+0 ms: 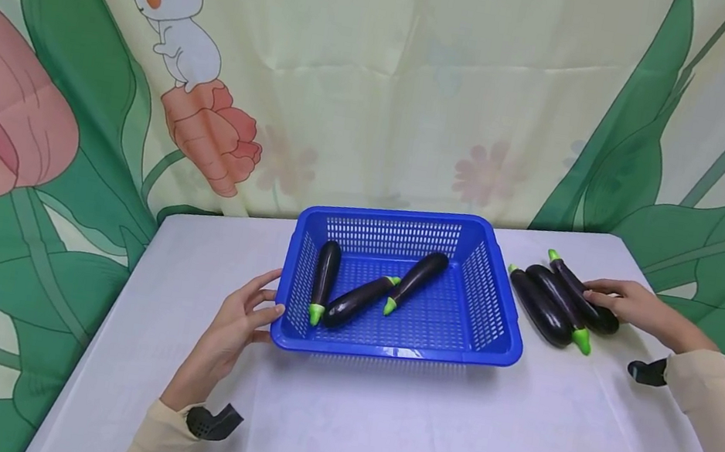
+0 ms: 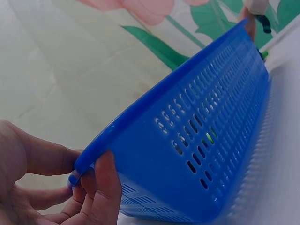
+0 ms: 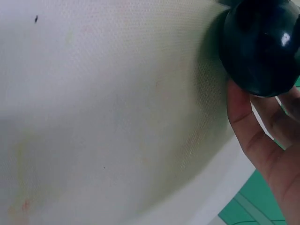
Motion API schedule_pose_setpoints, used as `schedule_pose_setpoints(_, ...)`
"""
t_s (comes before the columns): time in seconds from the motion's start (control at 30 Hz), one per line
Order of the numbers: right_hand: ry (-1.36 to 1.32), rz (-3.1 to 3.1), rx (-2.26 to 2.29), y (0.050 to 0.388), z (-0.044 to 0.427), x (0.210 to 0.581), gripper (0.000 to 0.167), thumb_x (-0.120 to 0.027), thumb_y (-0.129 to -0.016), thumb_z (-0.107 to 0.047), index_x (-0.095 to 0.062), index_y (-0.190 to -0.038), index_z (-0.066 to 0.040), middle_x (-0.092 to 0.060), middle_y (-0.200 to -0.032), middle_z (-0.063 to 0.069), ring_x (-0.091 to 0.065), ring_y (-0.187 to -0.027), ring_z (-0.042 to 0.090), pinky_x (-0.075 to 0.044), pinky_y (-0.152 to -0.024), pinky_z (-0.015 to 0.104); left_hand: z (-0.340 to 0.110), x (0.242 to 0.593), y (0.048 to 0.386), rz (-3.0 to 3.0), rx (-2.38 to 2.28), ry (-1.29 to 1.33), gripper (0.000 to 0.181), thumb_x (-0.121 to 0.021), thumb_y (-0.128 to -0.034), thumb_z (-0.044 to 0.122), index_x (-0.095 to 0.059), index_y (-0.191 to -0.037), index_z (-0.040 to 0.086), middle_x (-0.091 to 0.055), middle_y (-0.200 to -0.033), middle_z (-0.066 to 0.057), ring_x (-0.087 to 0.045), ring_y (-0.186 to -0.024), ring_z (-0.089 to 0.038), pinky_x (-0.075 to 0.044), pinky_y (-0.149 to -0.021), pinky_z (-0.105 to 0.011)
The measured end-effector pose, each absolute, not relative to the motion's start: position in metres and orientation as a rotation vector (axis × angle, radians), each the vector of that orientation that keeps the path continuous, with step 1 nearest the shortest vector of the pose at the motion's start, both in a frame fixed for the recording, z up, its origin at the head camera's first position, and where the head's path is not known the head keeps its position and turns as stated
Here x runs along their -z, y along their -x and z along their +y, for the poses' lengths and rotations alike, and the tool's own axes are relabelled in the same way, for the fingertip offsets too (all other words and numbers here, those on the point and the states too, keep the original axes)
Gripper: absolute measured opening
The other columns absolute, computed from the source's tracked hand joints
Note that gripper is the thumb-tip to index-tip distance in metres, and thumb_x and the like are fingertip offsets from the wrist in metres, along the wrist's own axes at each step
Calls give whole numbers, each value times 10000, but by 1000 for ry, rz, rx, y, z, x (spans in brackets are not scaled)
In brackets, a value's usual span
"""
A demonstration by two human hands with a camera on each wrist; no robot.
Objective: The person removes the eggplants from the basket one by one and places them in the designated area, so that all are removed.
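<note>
A blue plastic basket (image 1: 379, 350) stands mid-table with three dark eggplants inside: one upright at the left (image 1: 326, 275), one slanting (image 1: 358, 303) and one at the centre right (image 1: 421, 278). My left hand (image 1: 239, 317) grips the basket's left rim, thumb on one side and fingers on the other, as the left wrist view also shows. Right of the basket lie three more eggplants side by side: a left one (image 1: 541, 309), a middle one (image 1: 559, 296) and a right one (image 1: 595, 314). My right hand (image 1: 634, 310) holds the right eggplant, its fingers against the side in the right wrist view.
A white cloth (image 1: 429, 439) covers the table. Behind it hangs a curtain (image 1: 367, 102) printed with a rabbit, tulips and leaves. A black wrist device (image 1: 213, 422) sits at the left cuff and another (image 1: 648, 372) at the right cuff.
</note>
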State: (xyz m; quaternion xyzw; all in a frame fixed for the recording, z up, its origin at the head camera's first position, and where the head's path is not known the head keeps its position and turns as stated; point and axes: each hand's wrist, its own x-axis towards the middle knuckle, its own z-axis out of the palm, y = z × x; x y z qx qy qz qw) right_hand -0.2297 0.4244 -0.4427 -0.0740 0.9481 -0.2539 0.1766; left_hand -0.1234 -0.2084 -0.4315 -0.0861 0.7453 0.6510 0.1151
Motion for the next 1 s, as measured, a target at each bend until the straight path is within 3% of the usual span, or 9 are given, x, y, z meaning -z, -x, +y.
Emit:
schedule_pose_setpoints(0.2, 234, 2702, 711, 231, 424, 441, 520, -403, -1112, -247, -471, -1447, 145, -443, -1454, 464, -393, -1357, 638, -383, -1054, 735, -208, 429, 124, 2188, -1902, 243, 682, -656, -1023, 156, -353, -1625, 258, -568, -1403, -200, -691, -991, -173, -603, -750, -272)
schedule_pose_setpoints(0.5, 197, 2692, 724, 233, 426, 445, 646, -379, -1120, -397, -443, -1467, 144, -423, -1469, 459, -370, -1371, 632, -353, -1069, 750, -209, 429, 126, 2175, -1906, 235, 675, -656, -1023, 150, -359, -1620, 253, -567, -1395, -192, -691, -979, -164, -602, -744, -267)
schedule_pose_setpoints(0.83, 272, 2787, 667, 232, 424, 443, 548, -430, -1117, -329, -518, -1439, 105, -544, -1398, 402, -559, -1229, 591, -473, -982, 675, -210, 434, 124, 2181, -1899, 232, 683, -656, -1018, 140, -357, -1622, 253, -579, -1393, -190, -694, -991, -170, -609, -749, -287)
schedule_pose_setpoints(1.0, 295, 2827, 612, 235, 423, 441, 518, -489, -1097, -302, -552, -1399, 114, -610, -1305, 352, -606, -1128, 483, -520, -863, 525, -210, 436, 124, 2174, -1898, 256, 670, -654, -1016, 143, -377, -1606, 297, -574, -1365, -153, -684, -1007, -193, -613, -761, -301)
